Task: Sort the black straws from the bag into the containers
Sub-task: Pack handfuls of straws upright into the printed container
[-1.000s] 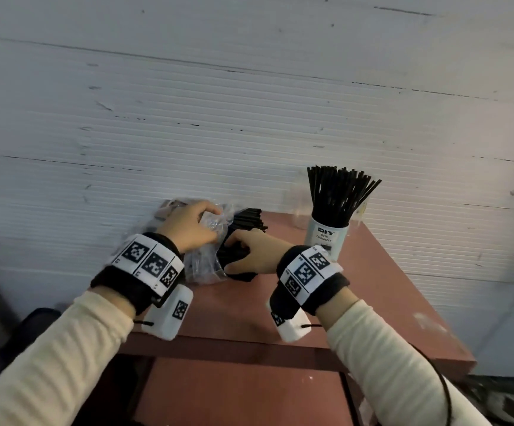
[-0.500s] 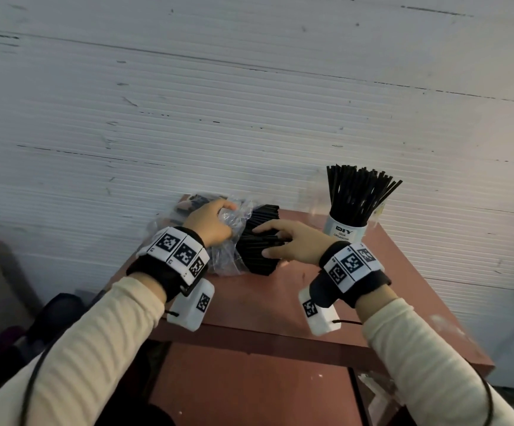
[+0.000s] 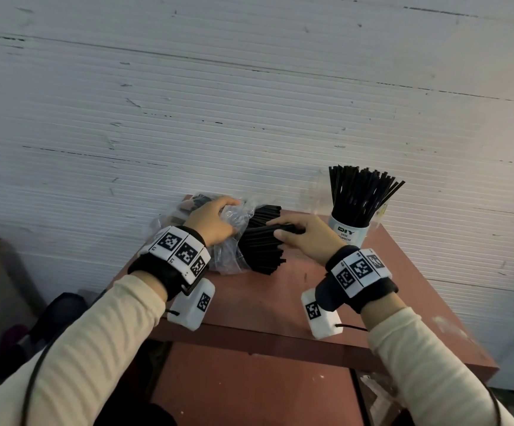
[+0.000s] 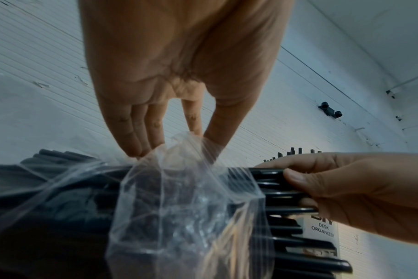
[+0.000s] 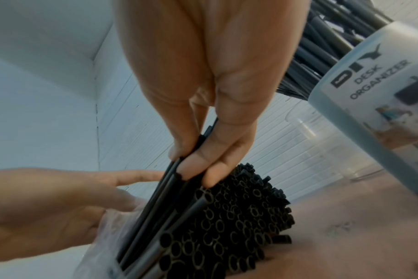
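A thick bundle of thin black plastic straws [image 3: 260,249] lies on the reddish-brown tabletop [image 3: 409,290], its far half inside the crumpled clear plastic bag [image 3: 228,256], its open ends poking out towards me. My right hand [image 3: 303,238] is on top of it, and the grip is narrow: thumb and fingertips [image 5: 193,169] pinch a small bunch of straws and peel it up off the rest. How many are in the pinch? A handful, too overlapped to count. My left hand [image 3: 212,221] pinches the loose mouth of the bag between thumb and fingers, holding the plastic back.

What has just changed: a second ago my right hand was buried low against the bundle, and half a second ago its fingers were spreading across the top. Now they have closed on a bunch and the wrist sits further right, nearer the pot. So the selecting looks done, and what is left, I judge, is to draw this bunch clear of the bag and carry it over.

Counting up: one bag, one big bundle with far too many straws to number, two hands. One white cylindrical container marked "DIY DESK ORGANIZER" [image 3: 349,235] stands at the far right corner, already crammed with upright black straws [image 3: 361,195] fanning out at the top. Just behind it the right wrist view shows one clear plastic cup [image 5: 322,149], which looks empty.

All this sits against a white ribbed wall [image 3: 249,103].
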The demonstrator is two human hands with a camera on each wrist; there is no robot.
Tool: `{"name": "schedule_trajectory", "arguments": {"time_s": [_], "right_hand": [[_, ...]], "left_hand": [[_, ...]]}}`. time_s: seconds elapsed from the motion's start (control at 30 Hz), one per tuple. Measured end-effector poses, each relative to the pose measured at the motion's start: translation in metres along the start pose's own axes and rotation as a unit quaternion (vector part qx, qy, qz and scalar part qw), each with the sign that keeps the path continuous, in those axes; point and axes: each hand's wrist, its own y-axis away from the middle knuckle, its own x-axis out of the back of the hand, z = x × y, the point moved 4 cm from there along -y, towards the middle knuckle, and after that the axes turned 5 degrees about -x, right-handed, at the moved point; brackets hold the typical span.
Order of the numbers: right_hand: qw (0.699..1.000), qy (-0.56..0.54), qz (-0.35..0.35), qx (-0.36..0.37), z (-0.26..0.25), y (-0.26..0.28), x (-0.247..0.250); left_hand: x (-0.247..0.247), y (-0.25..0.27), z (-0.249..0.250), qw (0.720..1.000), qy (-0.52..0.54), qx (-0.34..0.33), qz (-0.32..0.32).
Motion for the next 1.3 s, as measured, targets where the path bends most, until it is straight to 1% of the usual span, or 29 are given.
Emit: {"name": "schedule_trajectory", "arguments": {"time_s": [0.07,0.17,0.27,0.4,0.47,0.57,0.7,0.77,0.83,0.87,0.9,0.93,1.0,1.07,1.13,1.2,1.3], "right_hand": [[1.0,-0.014,0.001,-0.001,0.002,-0.001,0.0],[1.0,0.008,0.02,0.009,0.004,-0.005,-0.001],[1.0,0.012,0.023,0.004,0.004,-0.007,-0.002],[0.997,0.076,0.025,0.018,0.0,-0.009,-0.006],[0.997,0.073,0.038,0.015,-0.002,-0.01,-0.008],[0.995,0.072,0.071,0.01,-0.003,-0.01,-0.002],[0.992,0.1,0.074,0.022,0.0,-0.001,0.015],[0.992,0.101,0.078,0.024,0.003,0.004,0.024],[0.991,0.1,0.082,0.028,0.005,0.008,0.032],[0.991,0.101,0.084,0.029,0.005,0.01,0.035],[0.991,0.101,0.088,0.03,0.003,0.013,0.038],[0.991,0.096,0.09,0.032,0.001,0.016,0.04],[0.991,0.093,0.092,0.04,-0.005,0.022,0.044],[0.989,0.103,0.092,0.044,-0.006,0.026,0.047],[0.988,0.115,0.093,0.046,-0.005,0.029,0.05],[0.987,0.117,0.094,0.048,-0.003,0.032,0.052],[0.99,0.105,0.087,0.038,-0.005,0.038,0.056]], "left_hand": [[-0.001,0.0,0.001,1.0,0.001,-0.002,0.003],[-0.002,0.0,0.003,1.0,-0.001,-0.002,0.006],[-0.002,0.0,0.004,1.0,-0.006,-0.004,0.004],[-0.004,-0.001,0.004,1.0,-0.014,-0.006,0.001],[-0.004,-0.002,0.004,1.0,-0.017,-0.006,0.0],[-0.002,-0.001,0.004,1.0,-0.023,-0.01,-0.002],[-0.001,0.001,0.004,0.999,-0.043,-0.017,0.0],[-0.001,0.002,0.008,0.996,-0.084,-0.035,0.024],[-0.002,0.003,0.019,0.99,-0.101,-0.081,0.063],[-0.005,0.004,0.028,0.987,-0.094,-0.108,0.069],[-0.01,0.004,0.037,0.985,-0.088,-0.136,0.055],[-0.016,0.003,0.047,0.982,-0.089,-0.163,0.027],[-0.032,0.002,0.064,0.971,-0.133,-0.198,-0.035],[-0.045,-0.002,0.074,0.959,-0.186,-0.197,-0.079],[-0.057,-0.008,0.077,0.958,-0.189,-0.176,-0.126],[-0.065,-0.012,0.08,0.953,-0.201,-0.177,-0.143],[-0.07,-0.017,0.081,0.952,-0.194,-0.188,-0.14]]}}
